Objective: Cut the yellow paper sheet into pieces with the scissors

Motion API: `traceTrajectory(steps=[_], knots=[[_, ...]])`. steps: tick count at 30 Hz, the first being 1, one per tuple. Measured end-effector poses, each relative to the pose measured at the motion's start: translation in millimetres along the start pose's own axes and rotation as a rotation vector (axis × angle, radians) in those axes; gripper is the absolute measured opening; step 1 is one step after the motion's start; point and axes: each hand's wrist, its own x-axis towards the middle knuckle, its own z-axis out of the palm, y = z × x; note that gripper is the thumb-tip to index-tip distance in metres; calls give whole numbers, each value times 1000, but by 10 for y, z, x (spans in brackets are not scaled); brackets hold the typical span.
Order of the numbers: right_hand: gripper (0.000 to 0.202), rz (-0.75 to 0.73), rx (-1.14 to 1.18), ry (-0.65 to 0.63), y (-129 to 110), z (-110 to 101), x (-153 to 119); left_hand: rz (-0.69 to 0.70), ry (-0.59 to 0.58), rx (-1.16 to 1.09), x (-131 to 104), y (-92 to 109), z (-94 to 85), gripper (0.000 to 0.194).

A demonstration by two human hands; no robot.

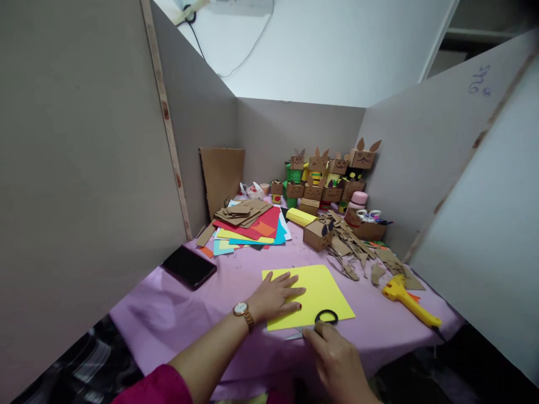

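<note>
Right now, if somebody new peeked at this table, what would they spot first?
Probably the bright yellow paper sheet at the front of the purple tablecloth, with the left hand flat on it and the right hand at the black-handled scissors on its near edge. Next, the crowd of cardboard bunny boxes stacked against the back wall, and the colourful paper pile to their left.
</note>
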Motion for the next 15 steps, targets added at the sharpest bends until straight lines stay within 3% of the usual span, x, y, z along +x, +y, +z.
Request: traceTrajectory(steps=[4, 10, 15], knots=[[42, -36, -24, -46, 8, -30, -44, 2, 8, -4, -4, -12, 6, 50], [39, -21, -22, 41, -49, 45, -23, -4, 9, -8, -3, -9, 16, 51], [40, -52, -25, -24, -40, 15, -62, -9, 0, -13, -5, -11, 14, 51]])
